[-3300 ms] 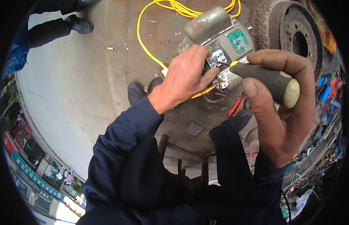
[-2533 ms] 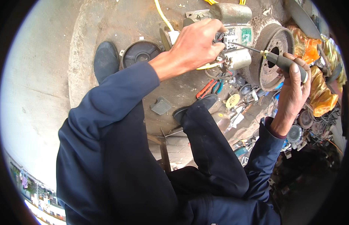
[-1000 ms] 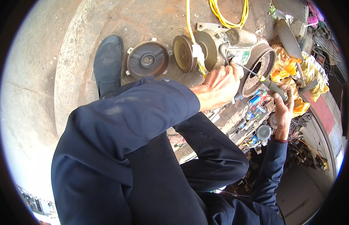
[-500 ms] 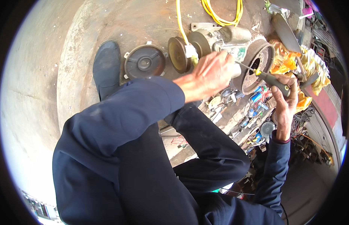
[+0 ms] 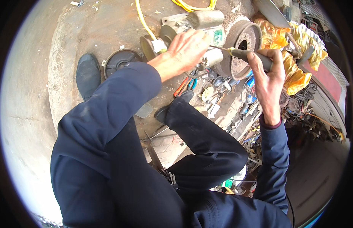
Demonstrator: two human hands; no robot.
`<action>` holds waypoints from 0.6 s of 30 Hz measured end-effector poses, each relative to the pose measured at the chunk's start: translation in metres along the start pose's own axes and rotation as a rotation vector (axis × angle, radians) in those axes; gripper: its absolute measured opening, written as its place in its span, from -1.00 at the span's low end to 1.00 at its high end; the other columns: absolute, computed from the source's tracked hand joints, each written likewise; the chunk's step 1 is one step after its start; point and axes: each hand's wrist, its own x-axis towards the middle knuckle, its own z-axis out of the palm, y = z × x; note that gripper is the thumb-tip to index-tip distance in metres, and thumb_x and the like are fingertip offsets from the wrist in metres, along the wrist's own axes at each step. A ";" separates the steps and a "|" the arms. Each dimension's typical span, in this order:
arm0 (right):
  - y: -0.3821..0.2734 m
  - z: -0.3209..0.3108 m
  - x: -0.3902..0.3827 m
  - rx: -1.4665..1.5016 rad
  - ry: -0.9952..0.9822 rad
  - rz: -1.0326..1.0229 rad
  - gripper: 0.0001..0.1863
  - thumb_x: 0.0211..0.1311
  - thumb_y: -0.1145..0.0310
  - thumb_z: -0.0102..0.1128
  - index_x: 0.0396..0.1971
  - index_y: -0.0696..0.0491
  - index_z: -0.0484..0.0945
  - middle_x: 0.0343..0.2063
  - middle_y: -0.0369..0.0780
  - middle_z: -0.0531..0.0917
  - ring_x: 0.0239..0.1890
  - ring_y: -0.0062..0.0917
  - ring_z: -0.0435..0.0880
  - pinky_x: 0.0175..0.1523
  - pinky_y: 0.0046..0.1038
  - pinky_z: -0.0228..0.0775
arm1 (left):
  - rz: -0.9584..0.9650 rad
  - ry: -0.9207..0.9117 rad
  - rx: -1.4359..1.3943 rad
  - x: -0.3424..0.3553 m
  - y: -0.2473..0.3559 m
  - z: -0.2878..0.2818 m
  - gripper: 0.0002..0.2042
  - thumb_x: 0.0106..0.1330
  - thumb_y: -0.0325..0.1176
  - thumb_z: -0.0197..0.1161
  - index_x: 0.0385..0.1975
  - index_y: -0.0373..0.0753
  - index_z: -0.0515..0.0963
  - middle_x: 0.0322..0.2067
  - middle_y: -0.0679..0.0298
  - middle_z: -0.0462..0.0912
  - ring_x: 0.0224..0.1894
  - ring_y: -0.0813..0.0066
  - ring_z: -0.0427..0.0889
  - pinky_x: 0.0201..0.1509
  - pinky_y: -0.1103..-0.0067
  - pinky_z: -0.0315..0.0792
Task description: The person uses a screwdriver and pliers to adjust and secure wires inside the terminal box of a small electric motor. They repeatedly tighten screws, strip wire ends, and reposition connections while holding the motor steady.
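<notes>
My right hand (image 5: 270,74) grips the dark handle of a screwdriver (image 5: 256,60) with a yellow collar. Its thin shaft points left toward my left hand (image 5: 189,51), which lies over a grey electric motor assembly (image 5: 206,19). The left fingers are bent and pressed together; what they hold is hidden beneath them. Where the screwdriver's tip rests cannot be seen. A rusty round pulley wheel (image 5: 237,49) stands at the right end of the assembly, behind the shaft. Left of my hand is a brown grooved disc (image 5: 147,48), partly covered by the hand.
A round dark cover (image 5: 119,60) lies beside my shoe (image 5: 88,76). A yellow cable (image 5: 144,19) runs in from the far side. Pliers with red handles (image 5: 181,86) and scattered small parts (image 5: 225,85) lie nearer. Crumpled orange-yellow wrapping (image 5: 296,74) sits at the right.
The whole view has shifted, so the assembly and both hands appear further left and higher. The pliers have come into sight. My right hand still holds the screwdriver; the left stays on the assembly.
</notes>
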 end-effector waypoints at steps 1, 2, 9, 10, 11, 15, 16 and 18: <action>0.001 0.001 0.000 -0.064 0.038 -0.026 -0.65 0.48 0.20 0.58 -0.12 0.14 0.61 -0.35 -0.19 0.77 -0.33 -0.57 0.73 -0.25 -0.48 0.59 | -0.013 -0.006 -0.009 0.000 0.001 -0.001 -0.77 0.27 -0.47 0.46 -0.18 -0.30 0.54 -0.24 0.04 0.65 -0.11 -0.03 0.72 -0.01 0.15 0.64; 0.000 0.000 -0.002 -0.047 -0.010 0.058 -0.63 0.49 0.17 0.56 -0.14 0.14 0.59 -0.37 -0.21 0.77 -0.37 -0.56 0.74 -0.27 -0.47 0.60 | -0.029 -0.020 -0.018 0.001 0.002 -0.003 -0.76 0.27 -0.45 0.48 -0.18 -0.30 0.54 -0.24 0.03 0.65 -0.10 -0.05 0.72 0.00 0.13 0.63; 0.008 0.001 0.001 -0.001 0.093 -0.201 -0.53 0.40 0.16 0.63 0.02 0.14 0.58 -0.36 -0.22 0.74 -0.26 -0.53 0.78 -0.17 -0.40 0.64 | -0.054 -0.010 0.021 -0.001 0.006 -0.004 -0.73 0.32 -0.34 0.51 -0.11 -0.28 0.60 -0.19 0.03 0.71 -0.06 -0.08 0.73 0.06 0.13 0.61; 0.010 0.002 0.001 -0.095 0.101 -0.190 -0.54 0.40 0.14 0.63 -0.02 0.14 0.59 -0.38 -0.21 0.74 -0.30 -0.51 0.78 -0.20 -0.40 0.63 | -0.055 -0.004 0.033 -0.001 0.006 -0.004 -0.73 0.32 -0.34 0.51 -0.11 -0.28 0.60 -0.20 0.02 0.72 -0.06 -0.08 0.73 0.06 0.14 0.61; 0.011 0.003 -0.001 -0.190 0.120 -0.157 -0.55 0.41 0.12 0.62 -0.05 0.13 0.59 -0.40 -0.20 0.74 -0.34 -0.49 0.78 -0.23 -0.39 0.62 | -0.053 0.010 0.039 -0.001 0.006 -0.003 -0.72 0.32 -0.32 0.52 -0.11 -0.27 0.61 -0.20 0.01 0.73 -0.05 -0.08 0.74 0.05 0.14 0.61; 0.013 -0.001 -0.013 -0.155 0.035 0.039 -0.45 0.44 -0.09 0.54 -0.17 0.14 0.56 -0.56 -0.19 0.72 -0.53 -0.32 0.75 -0.36 -0.33 0.59 | -0.062 -0.003 0.055 -0.001 0.006 -0.003 -0.72 0.31 -0.32 0.52 -0.10 -0.28 0.63 -0.19 0.02 0.74 -0.06 -0.08 0.74 0.03 0.15 0.61; 0.011 -0.005 -0.016 -0.101 -0.006 0.006 -0.51 0.43 0.03 0.56 -0.07 0.15 0.57 -0.50 -0.16 0.72 -0.46 -0.29 0.77 -0.28 -0.33 0.63 | -0.055 0.010 0.059 0.001 0.005 -0.003 -0.73 0.31 -0.32 0.52 -0.10 -0.28 0.63 -0.19 0.03 0.74 -0.07 -0.07 0.75 0.03 0.15 0.61; 0.008 -0.003 -0.015 -0.030 0.055 -0.212 -0.51 0.40 0.22 0.55 0.12 0.17 0.54 -0.29 -0.12 0.72 -0.26 -0.37 0.77 -0.11 -0.32 0.65 | -0.063 0.000 0.060 0.000 0.005 -0.003 -0.73 0.31 -0.32 0.52 -0.10 -0.28 0.64 -0.20 0.03 0.74 -0.08 -0.06 0.75 0.02 0.16 0.62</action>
